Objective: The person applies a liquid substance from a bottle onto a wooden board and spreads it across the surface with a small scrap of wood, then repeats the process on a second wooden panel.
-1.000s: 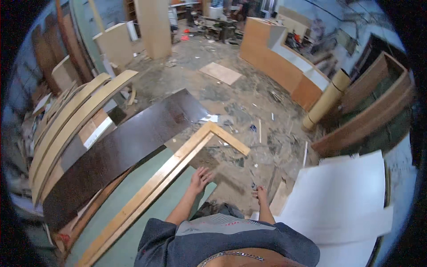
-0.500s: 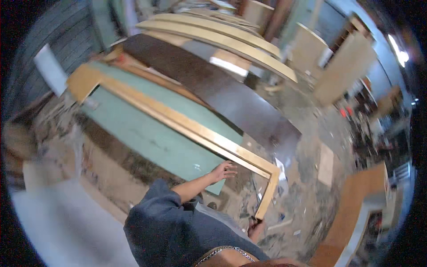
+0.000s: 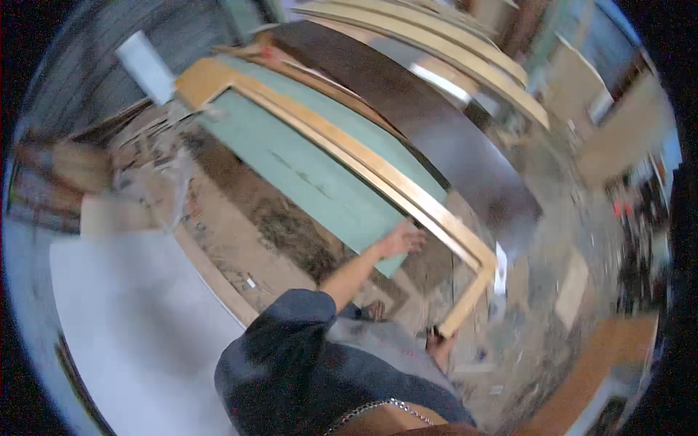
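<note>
Across the green panel [image 3: 291,166] in the middle of the view, a pale wooden frame [image 3: 400,186] is lying aslant, its long rail running from a broad upper-left end to a corner at the right, where a short arm is turning back toward the person. The left hand [image 3: 402,240] is hovering just beside the long rail near that corner, its fingers loosely spread; whether a fingertip is touching the wood, one cannot tell. The right hand [image 3: 441,349] is meeting the free end of the short arm, but blur and shadow are hiding its fingers, so one cannot tell how tightly they are closing. Beyond the frame, a dark brown board [image 3: 407,102] is stretching alongside, and curved pale strips [image 3: 436,47] are lying behind it. A large white sheet [image 3: 138,327] is filling the lower left, while an orange-brown panel [image 3: 600,367] is standing at the lower right.
</note>
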`<state>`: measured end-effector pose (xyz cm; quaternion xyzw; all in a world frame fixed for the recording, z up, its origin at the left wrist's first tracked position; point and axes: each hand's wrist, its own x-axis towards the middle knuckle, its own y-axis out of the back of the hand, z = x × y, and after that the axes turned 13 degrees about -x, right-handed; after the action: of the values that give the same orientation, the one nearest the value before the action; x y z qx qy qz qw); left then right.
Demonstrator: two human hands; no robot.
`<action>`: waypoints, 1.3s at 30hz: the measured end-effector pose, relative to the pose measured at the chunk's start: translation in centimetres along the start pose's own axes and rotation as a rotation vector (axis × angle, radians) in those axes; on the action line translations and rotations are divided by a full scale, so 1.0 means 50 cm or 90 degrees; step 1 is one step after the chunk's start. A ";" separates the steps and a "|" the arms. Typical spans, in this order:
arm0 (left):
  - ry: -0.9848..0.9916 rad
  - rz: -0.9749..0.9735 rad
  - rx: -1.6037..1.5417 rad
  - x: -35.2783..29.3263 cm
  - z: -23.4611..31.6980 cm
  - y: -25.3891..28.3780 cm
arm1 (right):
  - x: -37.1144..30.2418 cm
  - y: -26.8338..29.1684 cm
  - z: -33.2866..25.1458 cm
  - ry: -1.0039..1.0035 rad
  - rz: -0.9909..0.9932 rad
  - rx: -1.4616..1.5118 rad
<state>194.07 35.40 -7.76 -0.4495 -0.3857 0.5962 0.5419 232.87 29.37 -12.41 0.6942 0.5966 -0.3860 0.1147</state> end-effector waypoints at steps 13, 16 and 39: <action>0.033 0.175 0.142 0.058 0.006 0.000 | -0.062 -0.020 -0.028 0.032 0.106 0.025; 0.047 0.186 0.195 0.061 0.007 0.010 | -0.118 -0.012 -0.055 0.110 0.061 -0.095; 0.061 0.316 0.455 0.083 -0.002 -0.002 | -0.156 0.014 -0.023 0.438 0.011 -0.314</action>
<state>194.14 39.54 -8.15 -0.3400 -0.0103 0.7829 0.5210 234.07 24.13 -6.61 0.7394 0.6687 0.0236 0.0748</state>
